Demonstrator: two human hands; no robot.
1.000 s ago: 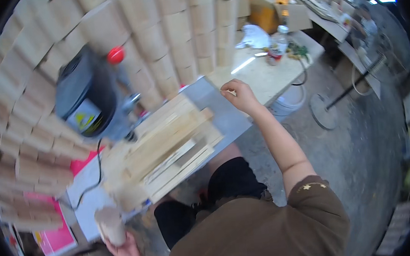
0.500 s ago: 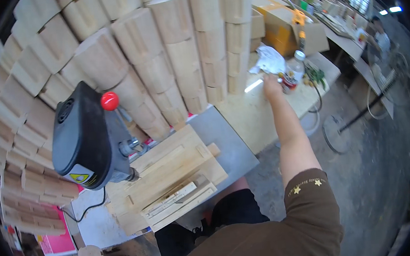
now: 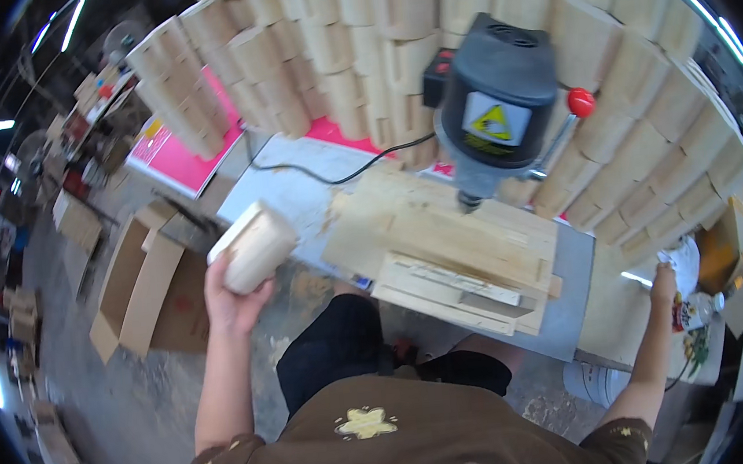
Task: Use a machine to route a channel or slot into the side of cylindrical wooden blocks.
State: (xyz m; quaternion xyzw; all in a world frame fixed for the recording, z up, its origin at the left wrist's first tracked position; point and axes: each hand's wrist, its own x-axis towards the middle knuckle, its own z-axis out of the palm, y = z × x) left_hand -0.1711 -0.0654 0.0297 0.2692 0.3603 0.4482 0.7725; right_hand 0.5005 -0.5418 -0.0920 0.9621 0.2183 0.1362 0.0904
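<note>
A pale wooden block with a rounded side [image 3: 257, 242] is gripped by my left hand [image 3: 236, 301], raised left of the machine table. My right hand [image 3: 663, 282] is stretched out far to the right, its fingers closed, beside a white cloth [image 3: 681, 260] and a clear bottle [image 3: 698, 311] with a coloured label. What those fingers hold, if anything, is too small to make out. Between my arms stands a dark grey drill press [image 3: 500, 88] with a red-knobbed lever [image 3: 581, 102]. Under its chuck [image 3: 469, 199] lies a wooden jig [image 3: 452, 243] with an open slot.
Stacked wooden blocks [image 3: 405, 8] form a wall behind the drill press. A black cable [image 3: 323, 179] crosses the blue-grey tabletop [image 3: 269, 175]. An open cardboard box [image 3: 143, 292] sits on the floor at left. A carton [image 3: 726, 241] and a white bucket [image 3: 592, 381] are at right.
The view has swung to the left. The wooden block in my left hand has come up from the lower edge into full view. My right hand is still by the cloth and bottle.
</note>
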